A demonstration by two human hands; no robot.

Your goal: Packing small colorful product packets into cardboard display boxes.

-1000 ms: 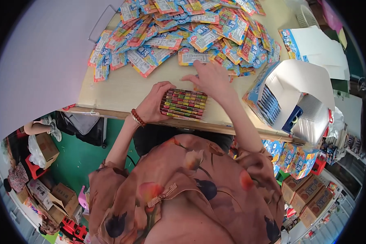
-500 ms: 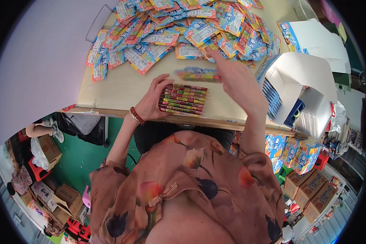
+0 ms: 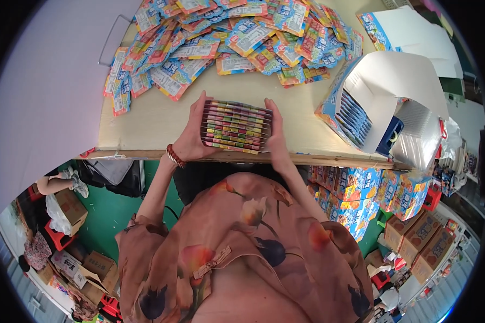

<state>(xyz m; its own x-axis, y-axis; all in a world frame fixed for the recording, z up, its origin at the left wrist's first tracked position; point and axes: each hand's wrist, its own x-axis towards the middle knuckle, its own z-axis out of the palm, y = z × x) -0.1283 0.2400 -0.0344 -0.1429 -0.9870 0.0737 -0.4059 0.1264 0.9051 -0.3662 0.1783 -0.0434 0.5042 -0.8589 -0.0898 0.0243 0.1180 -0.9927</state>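
A stack of candy packs point(image 3: 236, 126) stands on edge near the table's front edge, its colourful sweets showing in rows. My left hand point(image 3: 193, 132) is closed against the stack's left side, a beaded bracelet on the wrist. Against the right side presses my right hand point(image 3: 276, 132), so the stack sits between both palms. Beyond them lies a heap of loose blue, yellow and pink candy packs point(image 3: 248, 37). To the right, an open display box point(image 3: 328, 113) holds a row of blue packs point(image 3: 353, 119) standing upright.
A white and blue flattened carton point(image 3: 415, 40) lies at the far right. Under the table's right side are stacked blue boxes point(image 3: 355, 185) and brown cartons point(image 3: 420, 239). A pale wall panel point(image 3: 48, 70) borders the table's left, with a bent wire point(image 3: 113, 37) beside it.
My right hand has come back from the heap's near edge with a candy pack and now presses the stack's right side. The stack looks thicker; my left hand stays on it.
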